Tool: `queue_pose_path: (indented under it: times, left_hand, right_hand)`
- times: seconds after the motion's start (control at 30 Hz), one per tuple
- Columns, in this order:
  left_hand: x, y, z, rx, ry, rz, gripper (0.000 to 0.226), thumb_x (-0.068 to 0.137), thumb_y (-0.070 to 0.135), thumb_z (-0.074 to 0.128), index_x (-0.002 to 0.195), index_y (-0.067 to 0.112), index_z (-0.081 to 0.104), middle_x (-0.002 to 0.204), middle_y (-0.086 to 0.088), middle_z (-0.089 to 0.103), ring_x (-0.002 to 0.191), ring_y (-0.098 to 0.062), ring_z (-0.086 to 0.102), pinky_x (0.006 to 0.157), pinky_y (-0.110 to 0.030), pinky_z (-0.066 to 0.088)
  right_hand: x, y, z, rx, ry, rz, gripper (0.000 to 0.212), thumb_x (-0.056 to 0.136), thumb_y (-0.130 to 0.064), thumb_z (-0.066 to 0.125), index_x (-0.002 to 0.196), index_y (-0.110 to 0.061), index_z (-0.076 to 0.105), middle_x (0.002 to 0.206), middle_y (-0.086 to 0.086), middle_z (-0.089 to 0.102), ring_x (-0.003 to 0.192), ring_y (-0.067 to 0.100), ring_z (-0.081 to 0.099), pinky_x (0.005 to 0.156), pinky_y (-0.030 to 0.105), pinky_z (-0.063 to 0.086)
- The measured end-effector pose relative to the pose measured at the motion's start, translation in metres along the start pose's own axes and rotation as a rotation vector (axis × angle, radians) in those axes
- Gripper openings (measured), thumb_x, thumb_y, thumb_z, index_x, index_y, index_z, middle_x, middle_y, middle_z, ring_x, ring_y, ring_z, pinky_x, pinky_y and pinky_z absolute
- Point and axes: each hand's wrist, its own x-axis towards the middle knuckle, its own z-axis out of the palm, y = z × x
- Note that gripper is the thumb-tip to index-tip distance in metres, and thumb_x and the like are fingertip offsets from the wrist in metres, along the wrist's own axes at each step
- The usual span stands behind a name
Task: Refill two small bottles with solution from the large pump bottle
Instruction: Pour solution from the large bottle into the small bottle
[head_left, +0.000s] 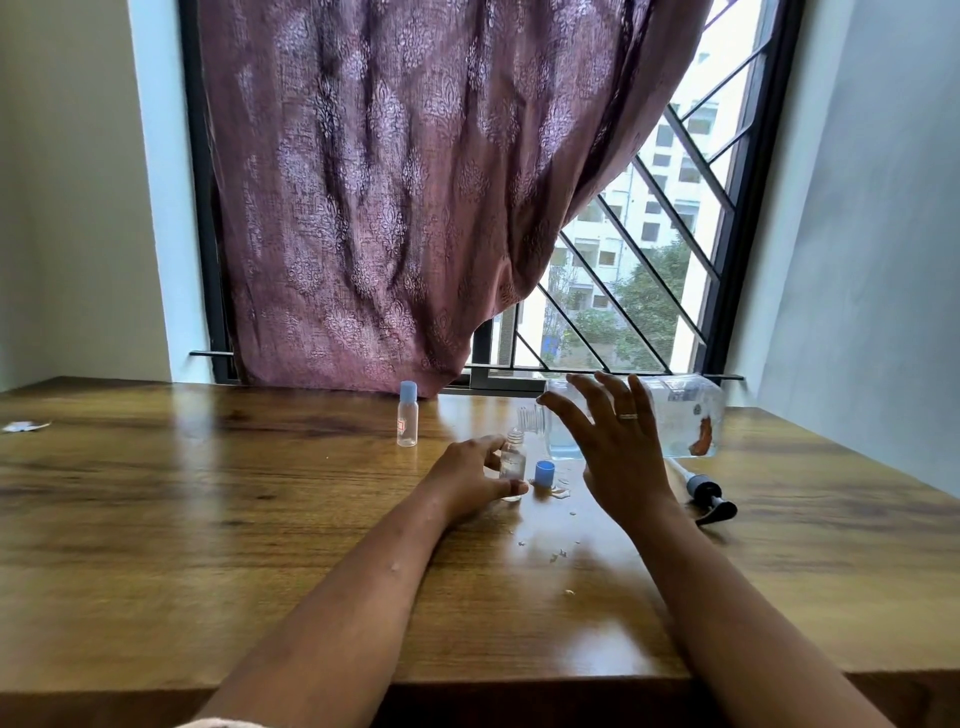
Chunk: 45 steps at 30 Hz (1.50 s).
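The large clear bottle (680, 410) is on its side, pump removed, with its open neck (531, 417) pointing left just above a small open bottle (511, 464). My right hand (618, 441) is pressed on the large bottle's near side with fingers spread wide. My left hand (470, 480) grips the small open bottle, which stands upright on the table. Its blue cap (544, 474) lies just right of it. A second small bottle (407, 415), capped in blue, stands upright further back on the left. A little bluish liquid sits in the large bottle near the neck.
The removed pump head (710, 500) with its tube lies on the wooden table (208, 519) to the right. Spilled drops (558, 553) dot the wood between my forearms. A scrap of paper (23, 426) lies far left. A curtained window stands behind.
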Motion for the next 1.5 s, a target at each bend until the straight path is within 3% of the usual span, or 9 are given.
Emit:
queue_pose_path:
  times: [1.17, 1.5]
  left_hand:
    - [-0.0081, 0.0096, -0.0027, -0.001, 0.007, -0.014, 0.074, 0.078, 0.034, 0.074, 0.141, 0.017, 0.039, 0.128, -0.006, 0.058, 0.112, -0.017, 0.055, 0.098, -0.034, 0.046]
    - [-0.0082, 0.009, -0.0033, -0.012, 0.005, -0.01, 0.069, 0.076, 0.035, 0.074, 0.137, 0.022, 0.044, 0.124, -0.003, 0.06, 0.108, -0.016, 0.056, 0.096, -0.035, 0.047]
  right_hand:
    - [-0.0007, 0.0001, -0.0003, 0.015, -0.009, -0.006, 0.096, 0.054, 0.013, 0.052, 0.138, -0.032, 0.036, 0.136, 0.006, 0.037, 0.129, 0.032, 0.032, 0.117, 0.047, 0.005]
    - [-0.0005, 0.001, 0.002, 0.013, 0.029, -0.014, 0.095, 0.056, 0.012, 0.051, 0.138, -0.033, 0.034, 0.136, 0.006, 0.036, 0.129, 0.032, 0.032, 0.117, 0.047, 0.008]
